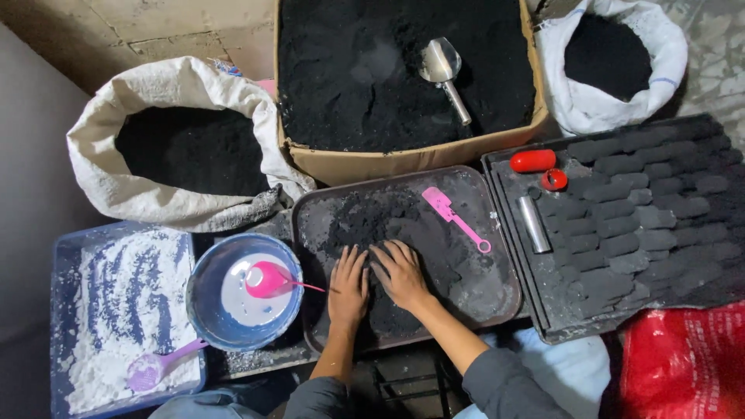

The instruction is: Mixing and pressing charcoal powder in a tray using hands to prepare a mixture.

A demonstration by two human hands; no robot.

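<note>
Black powder fills a cardboard box (403, 159) at twelve o'clock, a metal scoop (442, 74) lying in it. Below, a heap of the same black powder (372, 233) is pressed on a dark tray (497, 302) by the left hand (348, 285) and right hand (400, 271), both open and flat, gripping nothing. A pink spatula (454, 217) lies at two o'clock. Powder could be pushed over the tray's low rim, or the blue bowl (203, 299) at nine o'clock nudged.
</note>
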